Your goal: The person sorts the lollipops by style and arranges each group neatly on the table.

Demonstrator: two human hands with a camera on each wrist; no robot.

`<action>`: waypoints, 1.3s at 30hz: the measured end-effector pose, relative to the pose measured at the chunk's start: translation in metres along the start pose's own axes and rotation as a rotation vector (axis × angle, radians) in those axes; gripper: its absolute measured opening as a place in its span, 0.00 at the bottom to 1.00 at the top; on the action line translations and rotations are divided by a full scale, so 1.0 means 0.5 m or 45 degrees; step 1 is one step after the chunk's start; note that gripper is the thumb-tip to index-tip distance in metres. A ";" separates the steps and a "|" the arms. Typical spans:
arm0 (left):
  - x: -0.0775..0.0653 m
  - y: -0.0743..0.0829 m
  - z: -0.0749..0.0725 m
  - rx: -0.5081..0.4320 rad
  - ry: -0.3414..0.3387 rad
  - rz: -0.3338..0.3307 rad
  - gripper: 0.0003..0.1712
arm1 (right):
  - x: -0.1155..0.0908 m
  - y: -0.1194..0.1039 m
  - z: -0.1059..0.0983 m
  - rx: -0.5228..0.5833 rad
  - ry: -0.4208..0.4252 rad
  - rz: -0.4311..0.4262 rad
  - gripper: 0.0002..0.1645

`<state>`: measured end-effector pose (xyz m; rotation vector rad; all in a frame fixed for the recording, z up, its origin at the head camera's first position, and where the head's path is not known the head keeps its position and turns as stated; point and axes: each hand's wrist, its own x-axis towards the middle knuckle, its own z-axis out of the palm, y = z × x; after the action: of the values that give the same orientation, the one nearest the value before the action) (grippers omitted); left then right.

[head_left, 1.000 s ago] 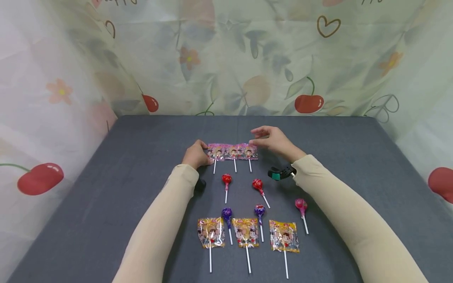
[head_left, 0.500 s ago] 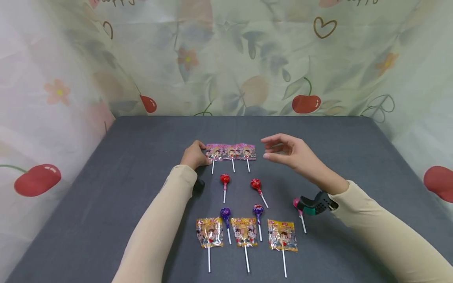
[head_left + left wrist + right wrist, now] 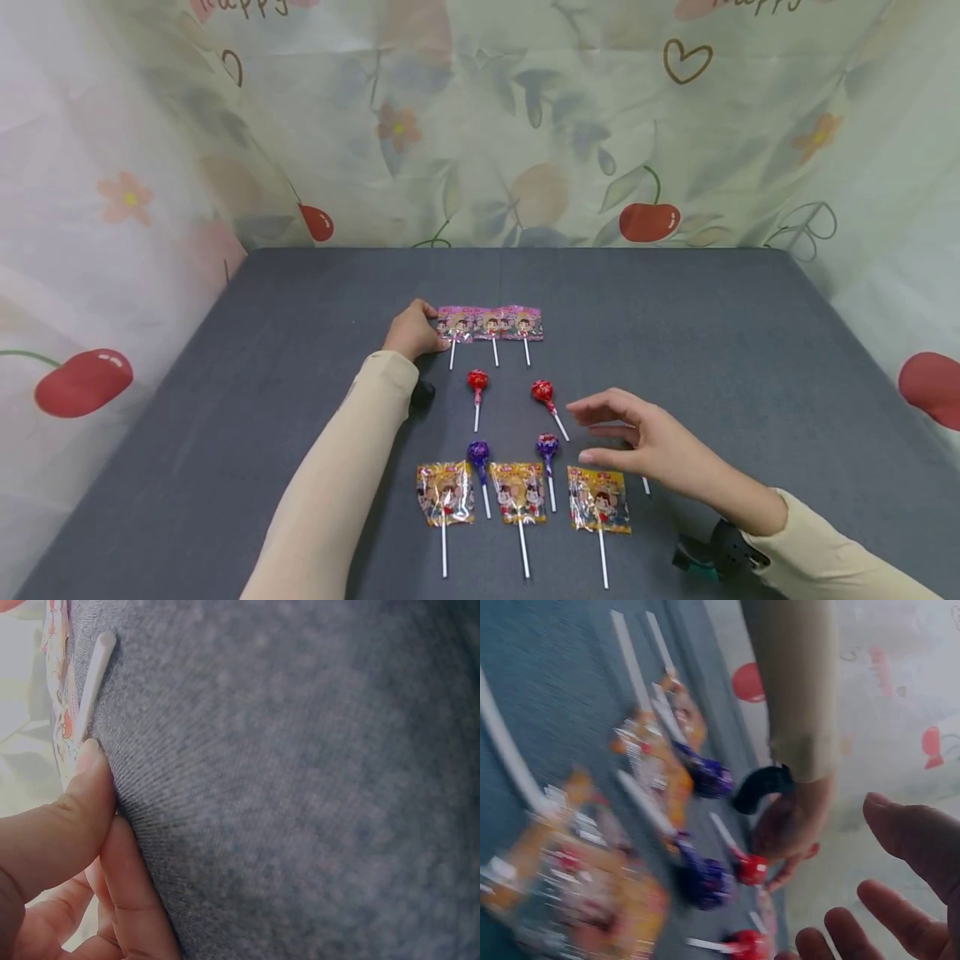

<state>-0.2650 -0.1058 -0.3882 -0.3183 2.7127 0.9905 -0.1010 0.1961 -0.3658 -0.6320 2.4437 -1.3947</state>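
Note:
Three flat lollipops in pink wrappers (image 3: pixel 491 323) lie side by side in a row across the table. My left hand (image 3: pixel 412 331) grips the leftmost one at its left edge. In the left wrist view the thumb (image 3: pixel 88 776) touches that wrapper beside its white stick (image 3: pixel 96 682). My right hand (image 3: pixel 637 442) holds nothing, its fingers apart and loosely bent. It hovers above the right side, over a round pink lollipop of which only the white stick end (image 3: pixel 647 486) shows. A red lollipop (image 3: pixel 542 391) and a purple lollipop (image 3: pixel 548 445) lie left of this hand.
Another red lollipop (image 3: pixel 477 379) and another purple lollipop (image 3: pixel 478 452) lie further left. Nearest me are three yellow-wrapped flat lollipops (image 3: pixel 519 492), spaced in a row. The dark grey table (image 3: pixel 315 333) ends at a patterned curtain (image 3: pixel 487 167).
My right hand has left the right end of the pink-wrapped row and moved toward me and to the right, coming over the round pink lollipop. My left hand has stayed put.

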 end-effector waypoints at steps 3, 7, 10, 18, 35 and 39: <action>-0.003 0.002 0.000 0.003 -0.003 -0.001 0.31 | -0.022 0.020 0.014 -0.057 -0.027 -0.017 0.30; -0.006 0.006 0.001 -0.004 -0.006 -0.009 0.31 | -0.048 0.043 0.027 -0.122 -0.049 -0.070 0.32; -0.006 0.005 0.002 -0.004 -0.004 -0.011 0.31 | -0.061 0.052 0.033 -0.195 -0.052 -0.098 0.32; -0.004 0.003 0.003 0.006 0.007 -0.013 0.31 | -0.075 0.070 0.047 -0.457 -0.001 -0.275 0.34; 0.002 0.001 0.004 0.016 0.009 -0.013 0.31 | -0.075 0.075 0.056 -0.596 0.016 -0.277 0.36; 0.002 0.001 0.004 0.019 0.009 -0.015 0.31 | -0.073 0.071 0.056 -0.614 0.012 -0.256 0.37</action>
<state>-0.2656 -0.1043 -0.3895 -0.3348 2.7201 0.9671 -0.0658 0.2085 -0.4104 -0.9987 2.8064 -0.8579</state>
